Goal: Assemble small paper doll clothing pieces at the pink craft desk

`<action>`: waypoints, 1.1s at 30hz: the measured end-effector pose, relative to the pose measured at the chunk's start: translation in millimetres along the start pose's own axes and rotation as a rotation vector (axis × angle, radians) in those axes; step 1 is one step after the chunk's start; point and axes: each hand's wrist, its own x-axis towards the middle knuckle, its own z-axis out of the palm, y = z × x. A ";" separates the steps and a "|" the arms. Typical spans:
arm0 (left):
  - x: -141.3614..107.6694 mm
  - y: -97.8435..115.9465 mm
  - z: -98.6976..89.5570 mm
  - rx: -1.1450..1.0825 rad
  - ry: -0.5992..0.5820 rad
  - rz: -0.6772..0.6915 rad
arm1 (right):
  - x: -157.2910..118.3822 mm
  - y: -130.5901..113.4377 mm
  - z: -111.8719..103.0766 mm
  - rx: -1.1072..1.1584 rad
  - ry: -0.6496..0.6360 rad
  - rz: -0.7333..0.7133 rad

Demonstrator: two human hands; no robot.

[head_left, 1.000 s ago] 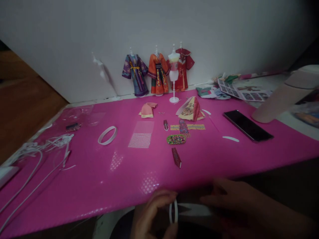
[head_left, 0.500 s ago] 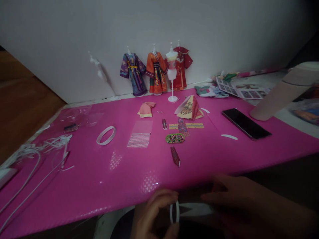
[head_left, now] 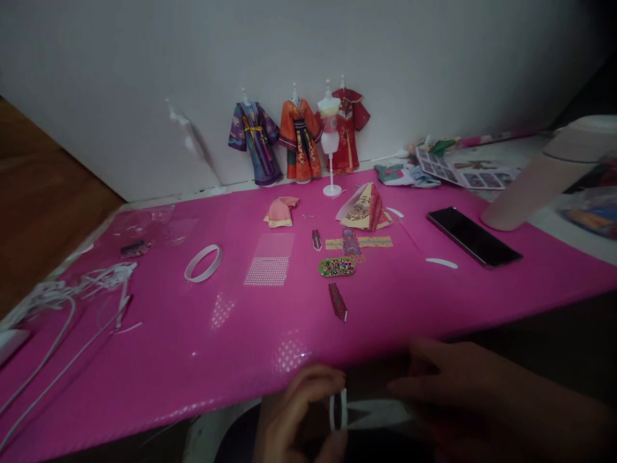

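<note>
At the near edge of the pink table, my left hand (head_left: 299, 411) is closed with thumb and fingers around a narrow white ring (head_left: 338, 409) like a tape roll, seen nearly edge-on. To its right, my right hand (head_left: 463, 386) is dark and partly blurred. Its fingers are curled together, and whatever they may hold cannot be made out. Beyond the hands lie a dark red patterned fabric strip (head_left: 338, 302), a green oval tray (head_left: 326, 267) of colourful beads and a sheet of small pearl stickers (head_left: 267, 270).
Doll robes in purple (head_left: 255, 141), orange (head_left: 301, 141) and red (head_left: 351, 135) stand along the wall beside a white mini mannequin (head_left: 330, 138). A phone (head_left: 473, 236) and a bottle (head_left: 540, 177) are at right. Tangled white cords (head_left: 53, 299) and a larger white ring (head_left: 203, 263) lie left.
The view has shifted slightly, so the table items appear a little further left. Both hands keep almost the same pose, with the white ring still in my left hand.
</note>
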 end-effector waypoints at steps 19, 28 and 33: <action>1.2 -6.3 0.8 0.024 0.041 0.076 | -8.0 8.3 14.5 0.130 -0.124 0.076; -1.0 -10.8 -2.1 0.070 0.017 0.091 | -6.1 -9.3 -1.2 0.153 -0.175 0.142; -1.4 -10.9 -0.9 0.062 0.020 0.066 | -6.0 -15.9 -7.2 0.134 -0.168 0.128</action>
